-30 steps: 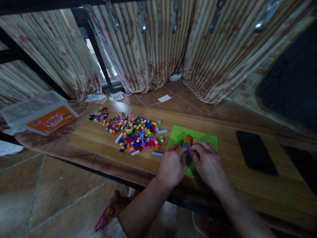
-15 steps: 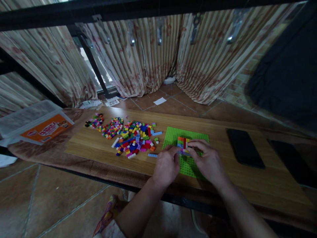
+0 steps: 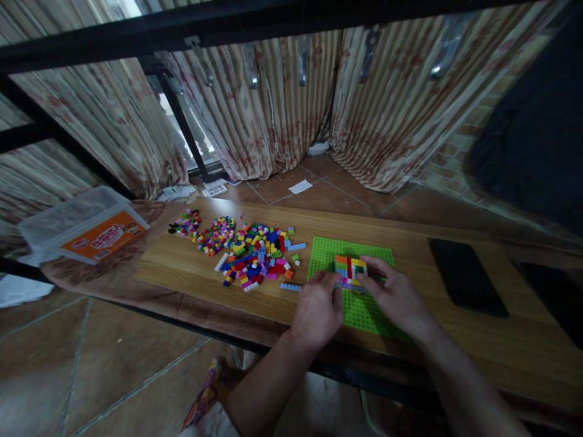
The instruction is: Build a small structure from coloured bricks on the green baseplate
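A block built of many-coloured toy bricks is over the middle of a green studded baseplate. My left hand grips its left side, thumb and fingers closed at the near left corner. From the right, my right hand holds the opposite side between thumb and fingers. Red, yellow, green, orange and white bricks show on top, with a purple row along the near edge. Whether the block touches the baseplate is hidden. Just left of my left hand lies a long light-blue brick.
A spread of loose bricks covers the left middle of the wooden board. Farther left stands a clear plastic box with an orange label. A black phone-like slab lies right of the baseplate, another dark slab beyond it.
My right fingers have drawn back a little from the top of the brick block, so more of it shows. The whole view has shifted slightly; both hands stay at the block.
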Tool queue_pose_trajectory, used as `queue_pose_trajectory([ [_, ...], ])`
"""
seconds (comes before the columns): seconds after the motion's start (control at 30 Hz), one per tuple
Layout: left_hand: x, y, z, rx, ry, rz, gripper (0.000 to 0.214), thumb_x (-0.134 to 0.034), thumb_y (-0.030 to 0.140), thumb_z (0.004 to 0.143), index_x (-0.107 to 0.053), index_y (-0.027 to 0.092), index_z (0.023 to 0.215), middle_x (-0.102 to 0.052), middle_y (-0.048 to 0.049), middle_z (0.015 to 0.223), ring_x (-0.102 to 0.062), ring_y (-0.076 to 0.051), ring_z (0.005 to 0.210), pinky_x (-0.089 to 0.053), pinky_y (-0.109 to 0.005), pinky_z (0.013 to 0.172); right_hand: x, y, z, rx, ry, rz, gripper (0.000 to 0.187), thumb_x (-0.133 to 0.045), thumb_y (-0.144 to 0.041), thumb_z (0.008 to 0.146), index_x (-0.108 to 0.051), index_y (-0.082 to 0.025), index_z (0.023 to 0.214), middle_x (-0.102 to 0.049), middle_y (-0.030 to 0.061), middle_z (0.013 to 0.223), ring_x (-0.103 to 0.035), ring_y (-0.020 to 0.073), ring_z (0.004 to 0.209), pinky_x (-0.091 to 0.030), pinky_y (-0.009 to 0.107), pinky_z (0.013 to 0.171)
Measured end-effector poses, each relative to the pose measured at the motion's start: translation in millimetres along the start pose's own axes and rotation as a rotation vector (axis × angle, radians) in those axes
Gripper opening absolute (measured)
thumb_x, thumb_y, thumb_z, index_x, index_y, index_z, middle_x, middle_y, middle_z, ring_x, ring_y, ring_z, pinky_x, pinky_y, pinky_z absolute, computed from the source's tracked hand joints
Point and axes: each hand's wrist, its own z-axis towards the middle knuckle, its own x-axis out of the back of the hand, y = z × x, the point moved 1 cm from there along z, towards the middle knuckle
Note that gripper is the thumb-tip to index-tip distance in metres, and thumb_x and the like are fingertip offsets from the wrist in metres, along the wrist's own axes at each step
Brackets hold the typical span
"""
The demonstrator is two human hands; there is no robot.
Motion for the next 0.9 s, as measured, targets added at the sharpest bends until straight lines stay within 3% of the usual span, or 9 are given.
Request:
queue_pose_trajectory([
  [0.27, -0.4, -0.7, -3.9, 0.001, -0.023, -0.014, 0.027, -0.049, 0.015, 0.087, -0.062, 0.020, 0.111, -0.066, -0.0058, 0.104, -0.064, -0.019, 0.093, -0.052, -0.031, 0.088, -1.0, 3.4, 0.4, -0.030, -0.003, -0.087, 0.052, -0.053, -0.054, 0.083, -0.062, -0.018, 0.120, -0.069, 0.0119, 0.110, -0.067, 0.0226, 0.077, -0.053, 0.040, 0.073],
  [0.5, 1.8, -2.9, -3.9, -0.016, -0.038, -0.027, 0.027, -0.048, 0.015, 0.087, -0.061, 0.020, 0.110, -0.066, -0.0062, 0.104, -0.064, -0.019, 0.094, -0.053, -0.032, 0.089, -4.3, 5.4, 0.8, 0.003, -0.020, -0.092, 0.053, -0.053, -0.058, 0.083, -0.062, -0.021, 0.120, -0.068, 0.0117, 0.115, -0.067, 0.0280, 0.093, -0.052, 0.045, 0.082],
  [0.7, 3.4, -3.9, -4.8, -0.007, -0.035, 0.007, 0.026, -0.048, 0.018, 0.088, -0.062, 0.021, 0.110, -0.068, -0.0049, 0.103, -0.065, -0.018, 0.090, -0.053, -0.031, 0.086, -5.3, 5.0, 1.0, -0.008, -0.008, -0.108, 0.054, -0.053, -0.059, 0.081, -0.064, -0.021, 0.118, -0.071, 0.0107, 0.108, -0.068, 0.0275, 0.090, -0.053, 0.043, 0.077],
  [0.9, 25.7, -18.1, 4.5, 0.041, 0.099, 0.103, 0.029, -0.049, 0.016, 0.087, -0.064, 0.021, 0.111, -0.069, -0.0054, 0.103, -0.064, -0.019, 0.093, -0.052, -0.031, 0.086, -3.3, 1.3, 1.1, -0.034, 0.025, -0.147, 0.053, -0.051, -0.060, 0.081, -0.067, -0.022, 0.115, -0.072, 0.0096, 0.102, -0.067, 0.0247, 0.078, -0.052, 0.038, 0.068],
])
